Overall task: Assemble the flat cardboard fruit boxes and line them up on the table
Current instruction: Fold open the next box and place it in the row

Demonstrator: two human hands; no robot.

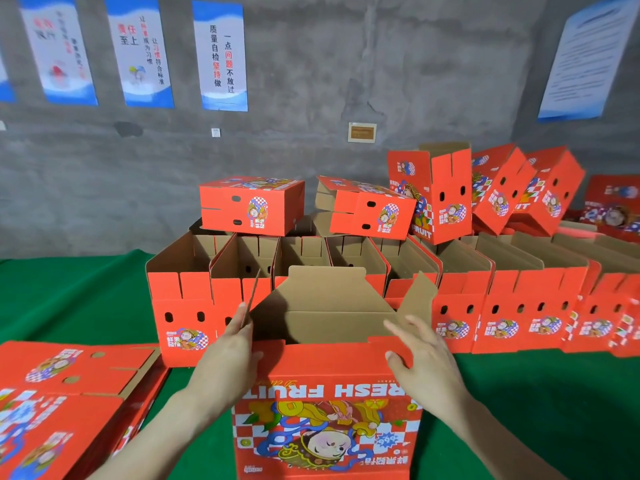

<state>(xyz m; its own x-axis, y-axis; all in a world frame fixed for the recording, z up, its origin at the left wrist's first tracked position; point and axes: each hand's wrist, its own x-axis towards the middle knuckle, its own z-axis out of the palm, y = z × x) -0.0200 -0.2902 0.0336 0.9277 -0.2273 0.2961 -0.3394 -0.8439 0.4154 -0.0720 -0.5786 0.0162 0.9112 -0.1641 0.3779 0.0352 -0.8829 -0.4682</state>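
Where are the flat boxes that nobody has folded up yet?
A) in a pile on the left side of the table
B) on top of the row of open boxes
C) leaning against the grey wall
A: the flat boxes lie stacked on the green table at the left, just beside the left hand.

Bottom edge cuts lower part of near box (325, 410); its floor hidden behind front wall. flat stack (62, 403) runs off left and bottom edges. assembled boxes (519, 323) cut by right edge, back rows mostly hidden behind front ones. notice (588, 60) at right: print too small to read, top cropped. left posters (57, 46) blurred, tops cut off
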